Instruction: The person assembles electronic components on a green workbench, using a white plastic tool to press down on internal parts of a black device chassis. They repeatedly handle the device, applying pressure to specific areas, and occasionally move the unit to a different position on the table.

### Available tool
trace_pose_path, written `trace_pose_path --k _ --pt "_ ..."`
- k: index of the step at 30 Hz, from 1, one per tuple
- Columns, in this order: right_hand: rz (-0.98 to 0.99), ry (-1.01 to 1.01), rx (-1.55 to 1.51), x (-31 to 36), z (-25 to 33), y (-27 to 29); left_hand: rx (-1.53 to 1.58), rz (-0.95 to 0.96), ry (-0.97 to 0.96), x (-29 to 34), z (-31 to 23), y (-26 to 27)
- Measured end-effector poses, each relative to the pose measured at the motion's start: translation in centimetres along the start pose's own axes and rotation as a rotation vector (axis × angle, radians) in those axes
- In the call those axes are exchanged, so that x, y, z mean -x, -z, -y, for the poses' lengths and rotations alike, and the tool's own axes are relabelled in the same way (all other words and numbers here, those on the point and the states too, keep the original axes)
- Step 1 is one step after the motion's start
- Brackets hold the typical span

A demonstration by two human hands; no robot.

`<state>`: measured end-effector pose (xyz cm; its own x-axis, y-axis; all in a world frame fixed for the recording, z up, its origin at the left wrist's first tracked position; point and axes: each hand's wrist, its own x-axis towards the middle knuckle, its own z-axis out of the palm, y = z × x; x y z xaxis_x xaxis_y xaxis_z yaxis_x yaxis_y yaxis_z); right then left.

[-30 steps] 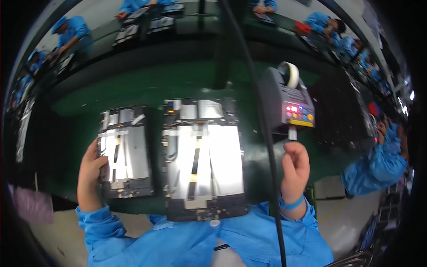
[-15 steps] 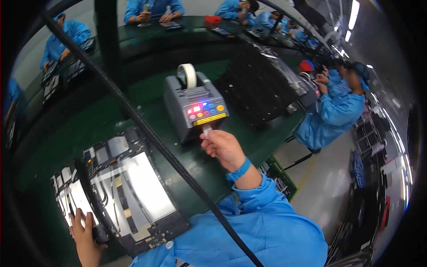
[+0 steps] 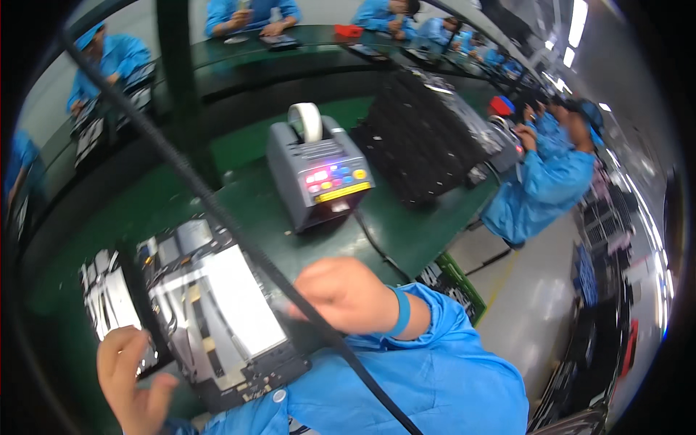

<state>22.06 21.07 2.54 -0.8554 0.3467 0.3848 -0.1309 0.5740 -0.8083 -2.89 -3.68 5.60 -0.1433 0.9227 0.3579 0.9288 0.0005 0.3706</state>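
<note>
By the big tablet, my right hand quit the tape dispenser, strip likely pulled, couldn't tell grip; left hand spread.

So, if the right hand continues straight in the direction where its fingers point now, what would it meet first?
The right hand would probably meet the larger flat device first, at its right edge. The black cable crosses that line in view, but its depth is unclear.

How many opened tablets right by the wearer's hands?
2: the left tablet, partly behind the left hand; the right tablet, left of the right hand. Others may be hidden.
</note>
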Motion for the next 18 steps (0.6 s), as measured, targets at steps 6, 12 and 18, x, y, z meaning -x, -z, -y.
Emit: trace_pose_path --k 6,12,18 --pt "0.205 0.211 0.065 -3.3 2.6 -4.4 0.431 -0.020 -0.217 -5.1 -3.9 -4.1" --pt "0.079 0.291 0.242 -5.8 3.0 -4.5 0.437 -0.264 -0.110 -3.1 -3.0 -4.0" --pt "0.207 0.359 0.244 -9.0 2.7 -5.3 0.347 -0.383 0.005 -3.4 -0.8 -4.7"
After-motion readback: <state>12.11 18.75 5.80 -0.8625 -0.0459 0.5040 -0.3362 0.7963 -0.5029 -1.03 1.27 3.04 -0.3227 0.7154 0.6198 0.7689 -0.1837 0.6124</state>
